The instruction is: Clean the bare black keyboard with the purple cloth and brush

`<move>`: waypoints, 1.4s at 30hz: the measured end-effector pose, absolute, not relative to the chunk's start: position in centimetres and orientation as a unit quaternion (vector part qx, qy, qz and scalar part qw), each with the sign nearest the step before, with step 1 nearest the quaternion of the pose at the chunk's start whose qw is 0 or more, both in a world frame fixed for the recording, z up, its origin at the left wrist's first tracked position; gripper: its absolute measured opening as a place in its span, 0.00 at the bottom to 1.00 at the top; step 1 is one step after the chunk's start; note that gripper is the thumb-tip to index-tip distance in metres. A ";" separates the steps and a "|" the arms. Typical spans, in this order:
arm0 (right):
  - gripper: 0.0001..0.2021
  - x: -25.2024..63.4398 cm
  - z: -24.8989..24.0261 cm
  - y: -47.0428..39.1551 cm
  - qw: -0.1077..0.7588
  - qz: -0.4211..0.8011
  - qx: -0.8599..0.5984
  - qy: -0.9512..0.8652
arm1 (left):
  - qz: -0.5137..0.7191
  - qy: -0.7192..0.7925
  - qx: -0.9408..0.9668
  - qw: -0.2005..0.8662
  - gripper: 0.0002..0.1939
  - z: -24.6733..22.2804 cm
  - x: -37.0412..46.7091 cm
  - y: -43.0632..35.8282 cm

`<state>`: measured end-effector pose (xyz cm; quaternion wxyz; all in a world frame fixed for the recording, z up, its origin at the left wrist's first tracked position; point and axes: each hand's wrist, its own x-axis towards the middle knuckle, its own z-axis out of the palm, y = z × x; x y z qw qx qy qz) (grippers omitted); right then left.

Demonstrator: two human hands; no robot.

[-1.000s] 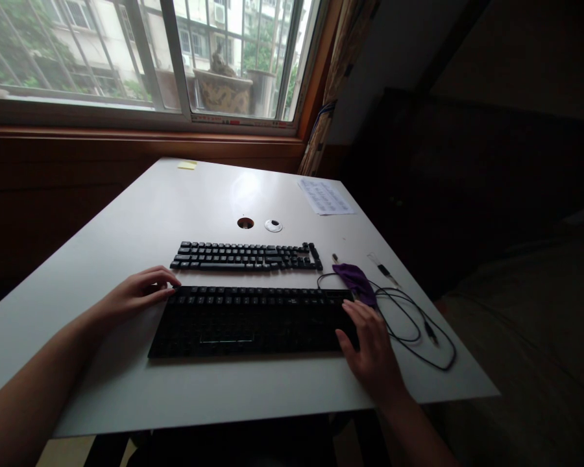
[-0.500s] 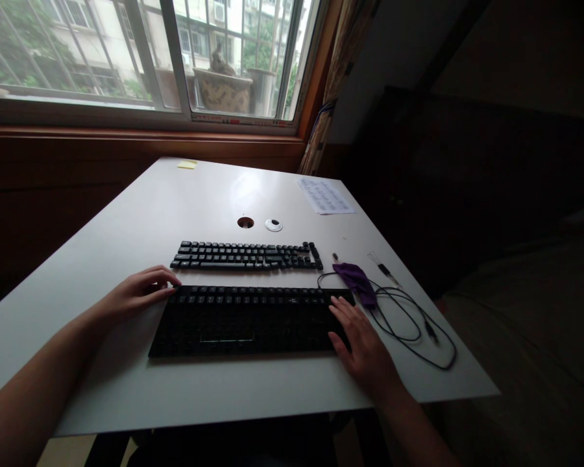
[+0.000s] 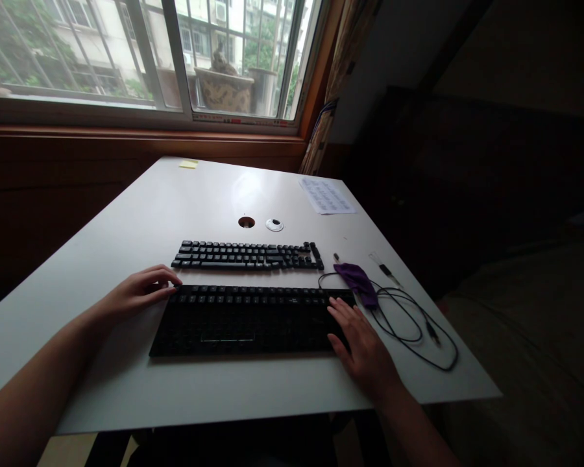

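The right hand [image 3: 365, 347] had shifted left along the black keyboard [image 3: 257, 327] from its place a second earlier at the board's right end, while the left hand [image 3: 143, 288] stayed at the far left corner. The keyboard lay flat at the near side of a white table [image 3: 121, 227], two rows of keys visible along its far edge, the nearer part too dark to read. Taking the keyboard as the clock's centre, the left hand reached in from 10 o'clock, thumb and finger brought together at the corner; whether its grip pinched anything could not be told. At 3 o'clock, the right grip was loosely spread, thumb apart, fingers touching the board. Rows of black keys [image 3: 243, 257] sat at 12 o'clock, white tabletop showing through gaps. A purple cloth [image 3: 357, 283] lay at 2 o'clock, beside a looped cable [image 3: 394, 338] at 3. Farther off, printed sheets [image 3: 327, 196] rested at 1 o'clock and yellow paper [image 3: 189, 164] at 11, below a barred window [image 3: 219, 58].
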<state>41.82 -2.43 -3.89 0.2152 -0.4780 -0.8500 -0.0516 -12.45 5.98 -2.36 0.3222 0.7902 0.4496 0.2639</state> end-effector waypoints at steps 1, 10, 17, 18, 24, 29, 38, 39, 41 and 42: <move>0.30 41.8 -3.8 -2.4 0.214 -0.049 -0.477 -0.851 | 0.263 0.449 0.790 0.324 0.15 -2.4 -12.5 6.0; 0.29 41.8 -3.8 -2.3 0.217 -0.055 -0.472 -0.852 | 0.265 0.445 0.788 0.334 0.14 -2.7 -12.6 6.0; 0.29 41.9 -3.8 -2.3 0.225 -0.043 -0.475 -0.850 | 0.266 0.454 0.784 0.330 0.14 -2.4 -12.4 5.9; 0.29 41.9 -3.9 -2.3 0.224 -0.041 -0.475 -0.850 | 0.268 0.453 0.784 0.329 0.13 -2.4 -12.3 5.8; 0.28 42.0 -4.2 -2.2 0.226 -0.038 -0.477 -0.849 | 0.311 0.412 0.837 0.179 0.12 -1.5 -10.9 4.8; 0.28 42.0 -4.1 -2.2 0.227 -0.040 -0.477 -0.848 | 0.270 0.380 0.883 0.049 0.15 -0.4 -8.0 3.5; 0.27 41.8 -3.9 -2.3 0.232 -0.042 -0.480 -0.845 | 0.244 0.332 0.902 0.126 0.12 1.0 -6.5 2.8; 0.27 41.8 -3.9 -2.3 0.233 -0.042 -0.480 -0.844 | 0.259 0.326 0.897 0.148 0.11 1.3 -6.6 2.7; 0.27 41.9 -4.0 -2.3 0.235 -0.041 -0.483 -0.843 | 0.288 0.327 0.883 0.173 0.12 1.7 -6.8 2.7; 0.27 41.9 -4.0 -2.3 0.234 -0.040 -0.484 -0.842 | 0.301 0.333 0.876 0.174 0.13 1.7 -7.0 2.7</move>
